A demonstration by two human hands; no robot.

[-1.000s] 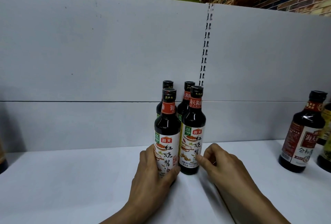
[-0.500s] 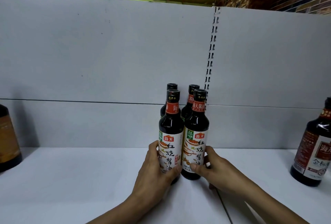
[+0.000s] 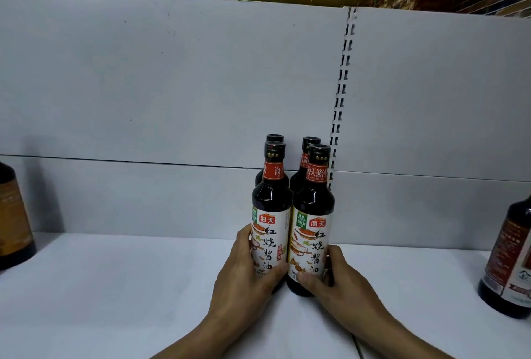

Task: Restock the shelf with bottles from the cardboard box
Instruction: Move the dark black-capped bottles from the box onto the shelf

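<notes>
Four dark bottles [image 3: 312,215] (white labels, red collars) stand upright.

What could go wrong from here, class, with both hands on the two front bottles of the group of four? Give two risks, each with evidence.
First, the left hand and right hand grip the front left bottle and front right bottle low on their labels; tall, narrow bottles held low might tip or clink at the necks. Second, the rear bottles stand close behind, so a backward push could knock them against the back panel.
</notes>
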